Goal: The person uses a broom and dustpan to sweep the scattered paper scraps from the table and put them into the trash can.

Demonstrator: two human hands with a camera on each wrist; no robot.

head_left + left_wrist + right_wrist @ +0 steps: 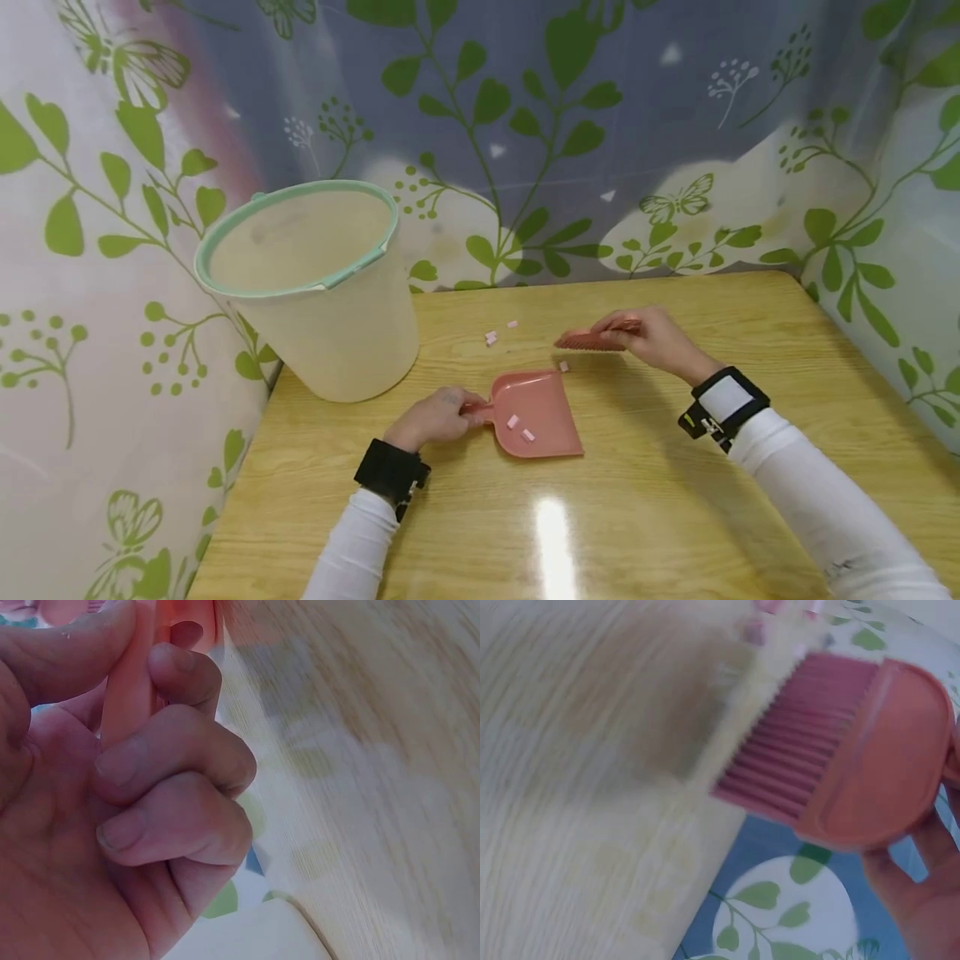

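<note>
My left hand point(442, 417) grips the handle of a pink dustpan point(551, 408) lying on the wooden table, its straight edge facing right. The left wrist view shows fingers curled round the handle point(129, 697). Two small pale pink pieces point(528, 435) lie inside the pan. Another pink piece point(564, 367) sits right by its upper right corner. Up and to the right, my right hand point(660, 340) holds a small pink brush point(588, 340) by its handle. In the right wrist view the brush's bristles point(795, 735) point toward the tabletop.
A pale bucket point(352, 342) with a green rim stands at the table's back left. Several pink pieces point(491, 338) lie between bucket and brush. Leaf-patterned curtains point(487, 167) hang behind and beside the wooden table point(660, 517).
</note>
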